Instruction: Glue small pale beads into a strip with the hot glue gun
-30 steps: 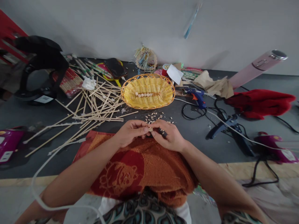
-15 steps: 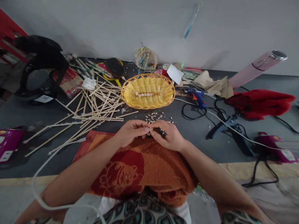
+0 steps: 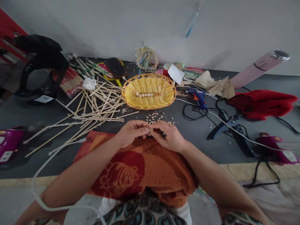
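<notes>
My left hand and my right hand meet fingertip to fingertip above the far edge of an orange and red towel. Between the pinched fingers of both shows a small cluster of short wooden pieces, mostly covered by the fingertips. Just beyond the hands, several short cut wooden pieces are scattered on the dark table. Behind them stands a yellow wicker basket, in which a short row of joined small wooden pieces lies.
Long thin wooden sticks are heaped at left, beside a black headset-like strap. To the right lie a blue glue gun, dark blue cutters, a red cloth and a pink flask. A white cable crosses near my left forearm.
Both hands stay in place, with at most a tiny shift of the right fingers around the small wooden cluster. Nothing else has visibly moved.
</notes>
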Demonstrator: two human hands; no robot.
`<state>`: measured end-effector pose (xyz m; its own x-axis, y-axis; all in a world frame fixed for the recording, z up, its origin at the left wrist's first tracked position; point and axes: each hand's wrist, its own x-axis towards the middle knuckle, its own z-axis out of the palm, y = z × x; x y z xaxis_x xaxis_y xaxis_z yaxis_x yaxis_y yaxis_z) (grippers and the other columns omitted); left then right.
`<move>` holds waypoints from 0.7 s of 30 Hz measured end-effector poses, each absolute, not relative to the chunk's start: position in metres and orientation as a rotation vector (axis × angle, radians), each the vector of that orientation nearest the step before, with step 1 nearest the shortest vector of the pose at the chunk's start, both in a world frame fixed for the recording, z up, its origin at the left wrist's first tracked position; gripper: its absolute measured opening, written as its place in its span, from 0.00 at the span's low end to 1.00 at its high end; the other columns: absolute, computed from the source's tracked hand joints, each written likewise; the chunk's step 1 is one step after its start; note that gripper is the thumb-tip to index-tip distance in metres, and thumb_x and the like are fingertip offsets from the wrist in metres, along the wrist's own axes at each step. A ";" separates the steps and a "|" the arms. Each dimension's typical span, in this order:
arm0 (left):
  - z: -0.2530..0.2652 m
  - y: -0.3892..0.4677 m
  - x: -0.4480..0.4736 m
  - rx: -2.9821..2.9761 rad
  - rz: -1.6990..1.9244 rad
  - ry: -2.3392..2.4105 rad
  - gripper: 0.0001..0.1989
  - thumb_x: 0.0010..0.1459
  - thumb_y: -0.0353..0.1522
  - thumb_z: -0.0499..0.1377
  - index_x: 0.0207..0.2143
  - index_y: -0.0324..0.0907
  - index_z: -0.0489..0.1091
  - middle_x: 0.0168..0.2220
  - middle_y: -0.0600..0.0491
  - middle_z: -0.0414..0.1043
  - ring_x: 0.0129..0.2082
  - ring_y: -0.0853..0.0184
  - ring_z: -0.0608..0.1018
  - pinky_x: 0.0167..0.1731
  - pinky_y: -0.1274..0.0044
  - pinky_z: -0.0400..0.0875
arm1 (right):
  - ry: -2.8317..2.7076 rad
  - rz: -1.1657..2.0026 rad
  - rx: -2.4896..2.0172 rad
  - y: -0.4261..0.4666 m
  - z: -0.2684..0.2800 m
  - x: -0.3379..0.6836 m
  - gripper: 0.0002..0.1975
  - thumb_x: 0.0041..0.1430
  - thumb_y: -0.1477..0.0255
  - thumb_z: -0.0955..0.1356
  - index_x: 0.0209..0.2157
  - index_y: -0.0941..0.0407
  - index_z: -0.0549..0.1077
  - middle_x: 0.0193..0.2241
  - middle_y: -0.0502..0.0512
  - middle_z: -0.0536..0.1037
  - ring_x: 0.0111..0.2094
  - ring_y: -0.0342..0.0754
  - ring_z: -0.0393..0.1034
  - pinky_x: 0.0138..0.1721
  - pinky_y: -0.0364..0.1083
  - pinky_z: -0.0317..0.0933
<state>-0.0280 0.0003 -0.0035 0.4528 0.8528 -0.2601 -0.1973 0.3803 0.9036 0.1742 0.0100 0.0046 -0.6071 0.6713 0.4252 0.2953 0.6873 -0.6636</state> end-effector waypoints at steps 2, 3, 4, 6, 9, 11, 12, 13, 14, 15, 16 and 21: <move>-0.003 0.000 -0.028 0.941 0.785 0.842 0.12 0.52 0.37 0.65 0.33 0.35 0.76 0.29 0.50 0.74 0.24 0.74 0.69 0.27 0.80 0.64 | -2.209 0.715 -0.738 0.010 0.004 0.174 0.12 0.62 0.74 0.66 0.48 0.55 0.70 0.38 0.56 0.78 0.39 0.45 0.73 0.42 0.47 0.69; -0.002 0.000 -0.028 0.942 0.787 0.835 0.12 0.52 0.37 0.65 0.33 0.35 0.75 0.29 0.50 0.74 0.24 0.75 0.69 0.27 0.80 0.63 | -2.206 0.714 -0.741 0.010 0.004 0.174 0.12 0.62 0.74 0.66 0.48 0.55 0.70 0.38 0.56 0.78 0.39 0.45 0.73 0.42 0.47 0.69; -0.002 0.000 -0.028 0.943 0.789 0.824 0.12 0.52 0.36 0.66 0.33 0.35 0.75 0.29 0.51 0.73 0.24 0.75 0.69 0.27 0.81 0.63 | -2.201 0.711 -0.744 0.010 0.004 0.174 0.12 0.62 0.74 0.66 0.48 0.55 0.70 0.38 0.55 0.78 0.39 0.45 0.73 0.42 0.46 0.69; 0.000 0.000 -0.027 0.947 0.795 0.799 0.11 0.50 0.35 0.67 0.32 0.35 0.75 0.28 0.52 0.73 0.24 0.76 0.69 0.27 0.81 0.63 | -2.187 0.699 -0.747 0.010 0.004 0.174 0.12 0.62 0.74 0.66 0.47 0.54 0.71 0.38 0.55 0.78 0.40 0.45 0.73 0.42 0.46 0.69; 0.001 0.000 -0.027 0.954 0.798 0.782 0.11 0.49 0.35 0.67 0.32 0.35 0.74 0.27 0.54 0.72 0.24 0.76 0.69 0.28 0.81 0.62 | -2.171 0.691 -0.750 0.010 0.004 0.174 0.12 0.61 0.74 0.66 0.48 0.53 0.71 0.38 0.55 0.78 0.40 0.45 0.73 0.43 0.46 0.69; 0.001 0.000 -0.027 0.955 0.799 0.786 0.12 0.49 0.36 0.67 0.32 0.35 0.74 0.26 0.54 0.71 0.23 0.76 0.69 0.27 0.81 0.62 | -2.169 0.691 -0.753 0.010 0.003 0.174 0.12 0.62 0.74 0.66 0.48 0.53 0.71 0.37 0.54 0.78 0.39 0.45 0.73 0.42 0.46 0.69; 0.001 0.000 -0.027 0.956 0.800 0.790 0.13 0.49 0.36 0.67 0.32 0.35 0.74 0.26 0.54 0.71 0.23 0.75 0.68 0.27 0.81 0.62 | -2.169 0.689 -0.753 0.010 0.003 0.174 0.12 0.62 0.74 0.66 0.48 0.53 0.71 0.37 0.54 0.78 0.39 0.45 0.73 0.42 0.46 0.69; 0.001 0.000 -0.026 0.958 0.801 0.794 0.13 0.49 0.36 0.67 0.32 0.35 0.74 0.25 0.54 0.71 0.23 0.75 0.68 0.27 0.81 0.62 | -2.171 0.685 -0.751 0.010 0.003 0.174 0.12 0.62 0.74 0.66 0.47 0.54 0.72 0.37 0.54 0.78 0.39 0.45 0.73 0.42 0.46 0.69; 0.001 0.000 -0.026 0.960 0.801 0.799 0.13 0.49 0.37 0.67 0.31 0.35 0.74 0.25 0.54 0.71 0.23 0.75 0.68 0.27 0.81 0.62 | -2.172 0.679 -0.748 0.010 0.002 0.174 0.12 0.62 0.74 0.66 0.47 0.54 0.72 0.37 0.54 0.78 0.39 0.45 0.73 0.42 0.46 0.69; 0.001 0.000 -0.026 0.962 0.800 0.802 0.13 0.49 0.37 0.67 0.31 0.35 0.74 0.25 0.54 0.71 0.23 0.75 0.68 0.27 0.81 0.62 | -2.175 0.675 -0.745 0.010 0.002 0.174 0.12 0.62 0.74 0.67 0.47 0.54 0.72 0.36 0.54 0.78 0.39 0.45 0.73 0.42 0.46 0.69; 0.001 0.000 -0.026 0.962 0.797 0.804 0.13 0.49 0.37 0.67 0.31 0.35 0.74 0.25 0.54 0.71 0.23 0.75 0.68 0.27 0.80 0.61 | -2.178 0.672 -0.742 0.011 0.002 0.174 0.12 0.61 0.74 0.67 0.47 0.54 0.72 0.37 0.54 0.78 0.39 0.45 0.73 0.42 0.46 0.69; -0.001 0.000 -0.026 0.980 0.784 0.809 0.13 0.50 0.38 0.67 0.31 0.35 0.74 0.26 0.54 0.71 0.23 0.75 0.68 0.28 0.81 0.61 | -2.183 0.651 -0.739 0.011 0.002 0.174 0.11 0.62 0.75 0.66 0.46 0.55 0.72 0.35 0.54 0.77 0.38 0.45 0.73 0.40 0.46 0.69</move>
<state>-0.0262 0.0000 -0.0005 0.4753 0.8513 -0.2220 -0.1954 0.3482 0.9168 0.1741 0.0108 0.0019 -0.5687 0.6723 0.4739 0.3031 0.7069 -0.6391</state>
